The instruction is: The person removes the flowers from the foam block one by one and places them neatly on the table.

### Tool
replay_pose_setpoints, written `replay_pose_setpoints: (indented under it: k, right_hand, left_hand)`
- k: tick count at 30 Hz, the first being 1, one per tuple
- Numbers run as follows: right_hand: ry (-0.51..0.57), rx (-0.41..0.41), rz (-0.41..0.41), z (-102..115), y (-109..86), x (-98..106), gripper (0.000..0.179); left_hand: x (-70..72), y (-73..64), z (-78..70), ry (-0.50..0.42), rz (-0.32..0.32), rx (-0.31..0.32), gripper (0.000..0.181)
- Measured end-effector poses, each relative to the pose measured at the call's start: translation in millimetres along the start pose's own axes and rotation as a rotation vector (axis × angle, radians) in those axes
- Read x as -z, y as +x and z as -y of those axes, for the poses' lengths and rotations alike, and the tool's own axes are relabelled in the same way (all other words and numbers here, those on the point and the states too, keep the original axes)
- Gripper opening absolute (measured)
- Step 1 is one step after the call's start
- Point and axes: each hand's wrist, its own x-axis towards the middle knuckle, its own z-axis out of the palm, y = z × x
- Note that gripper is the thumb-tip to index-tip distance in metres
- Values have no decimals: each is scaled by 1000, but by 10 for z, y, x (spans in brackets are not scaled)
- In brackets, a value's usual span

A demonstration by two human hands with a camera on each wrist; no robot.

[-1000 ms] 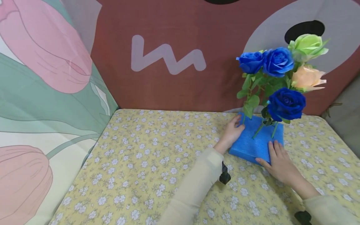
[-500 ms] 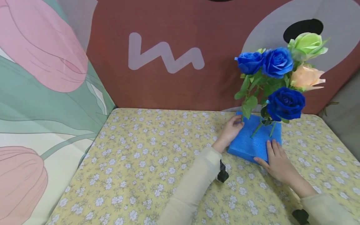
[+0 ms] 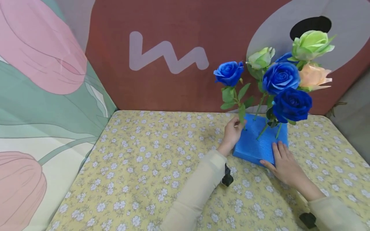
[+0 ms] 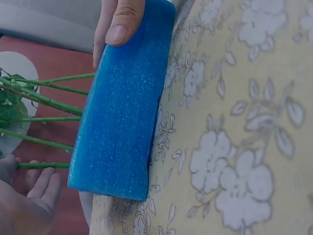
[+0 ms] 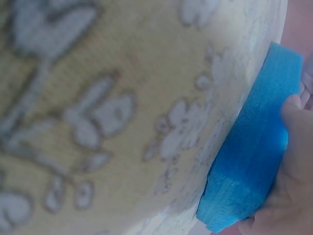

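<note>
A blue foam block [image 3: 252, 149] lies on the table with several artificial roses standing in it by their stems. My left hand [image 3: 232, 134] pinches the stem of the leftmost blue rose [image 3: 229, 73] low down, close over the block's back left corner. In the left wrist view, that stem [image 4: 46, 165] runs from the fingers to the foam [image 4: 117, 112]. My right hand [image 3: 289, 166] rests on the block's front right corner, fingers laid straight on top and thumb against the front side. The right wrist view shows this thumb [image 5: 293, 110] on the foam [image 5: 254, 142].
Beside it stand two pale green roses, one high at the right [image 3: 313, 45], a peach rose [image 3: 315, 77] and a dark blue rose [image 3: 292, 104]. A flowered yellow cloth [image 3: 144, 166] covers the table. A brown printed backdrop [image 3: 173, 93] rises behind its far edge.
The leftmost blue rose has swung left and down, away from the others. A pale green rose and more blue petals behind it now show. My right hand stays on the block.
</note>
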Motion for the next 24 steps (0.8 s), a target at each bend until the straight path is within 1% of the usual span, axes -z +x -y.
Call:
replay_pose_setpoints:
  k: [4,9,11,16,19,24]
  right_hand:
    - [-39,3,1,12,1,9,92]
    - [-68,0,0,27,2,4,93]
    - [-78,9,-13,29,-1,6,92]
    - [-87,10,-18,26,-4,10,89]
    - [-74,0,-3,25,1,13,89]
    - [-79,2,-3,26,16,16,88]
  left_hand:
    - [-8,11,10,-3,-22,-34,23]
    - [-33,11,24,-34,-62,-83,22]
    - [-48,14,24,-48,-72,-86,21]
    - [-84,31,31,-59,-97,-69,18]
    - [-90,39,39,-76,-118,-82,17]
    - [-82,43,43,-100,-139,-111,16]
